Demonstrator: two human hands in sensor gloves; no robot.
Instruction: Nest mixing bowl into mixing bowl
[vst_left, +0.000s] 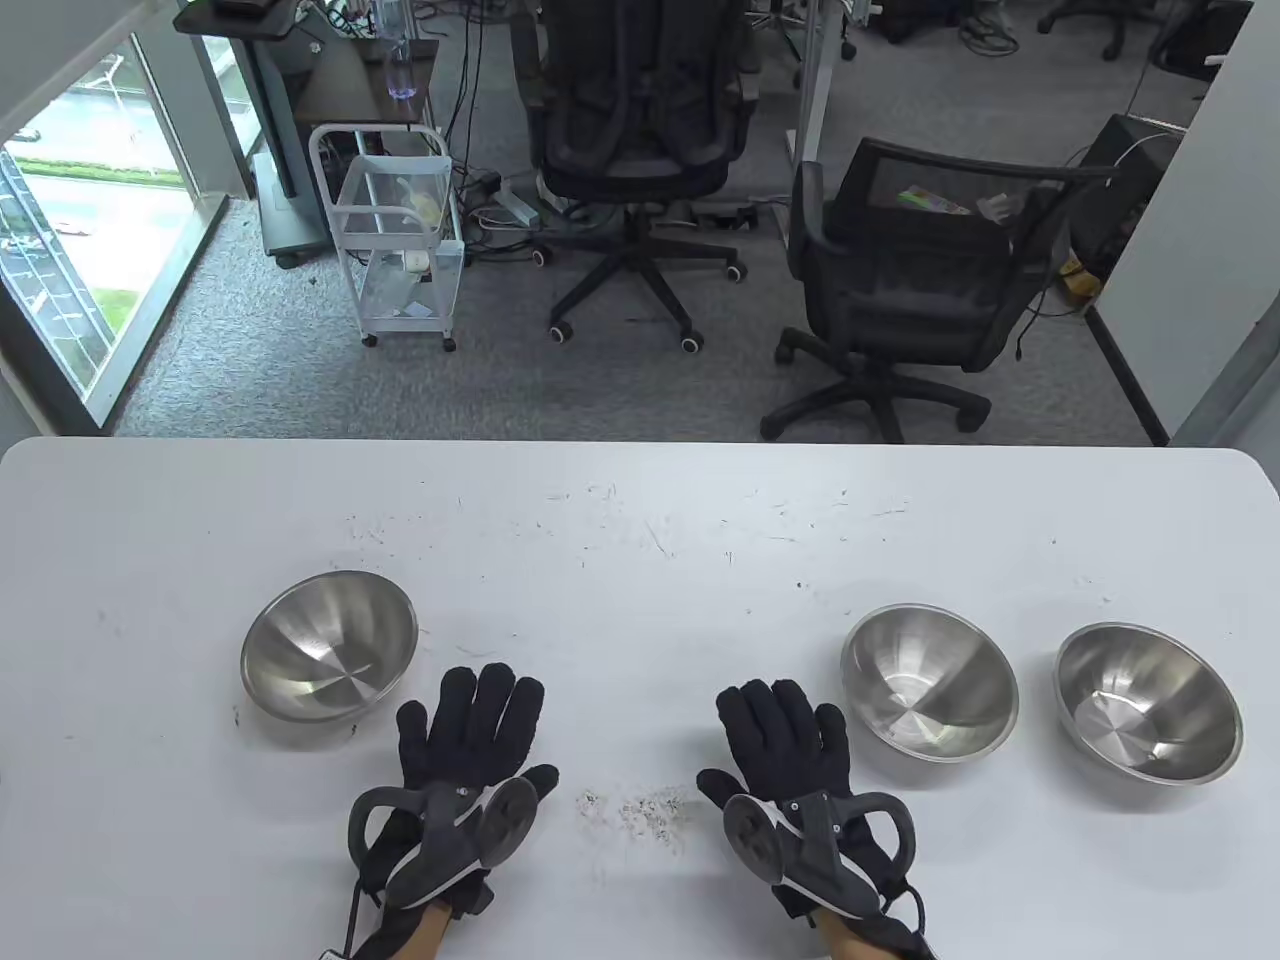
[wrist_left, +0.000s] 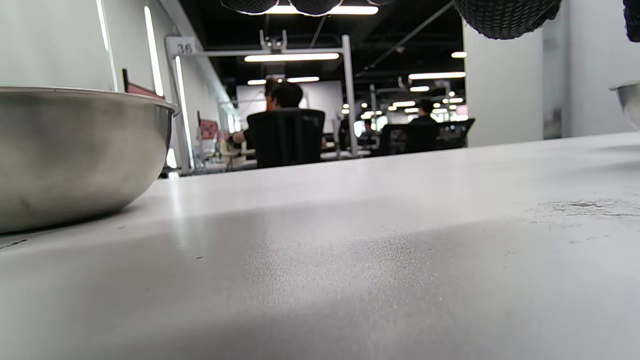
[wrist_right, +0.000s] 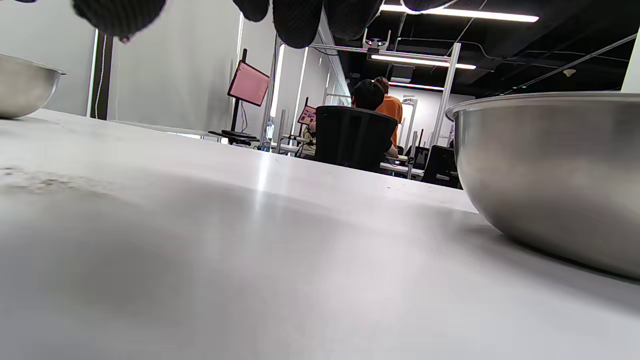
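Both my hands lie flat at the near edge of the white table (vst_left: 640, 520), palms down, fingers spread and gripping nothing. My left hand (vst_left: 470, 745) sits near-left of centre and my right hand (vst_left: 790, 750) near-right of centre, with a patch of dark scuff marks (vst_left: 635, 808) on the tabletop between them. Each has a tracker strapped to its back.

Just beyond and to the left of my left hand stands the left mixing bowl (vst_left: 328, 646), steel, upright, open side up. It is near my fingertips, but apart from them; in the left wrist view its rounded wall (wrist_left: 75, 150) fills the left side, resting on the table.

To the right of my right hand, close beside my fingers but not touching, stands the middle mixing bowl (vst_left: 930, 682), also upright; it looms on the right in the right wrist view (wrist_right: 550, 175). Farther right, just beside it with a narrow gap, is the right mixing bowl (vst_left: 1148, 702). All three stand separately, none nested.

Past the far table edge, on grey carpet, stand two black office chairs (vst_left: 640, 130) and a white wire trolley (vst_left: 395, 235).
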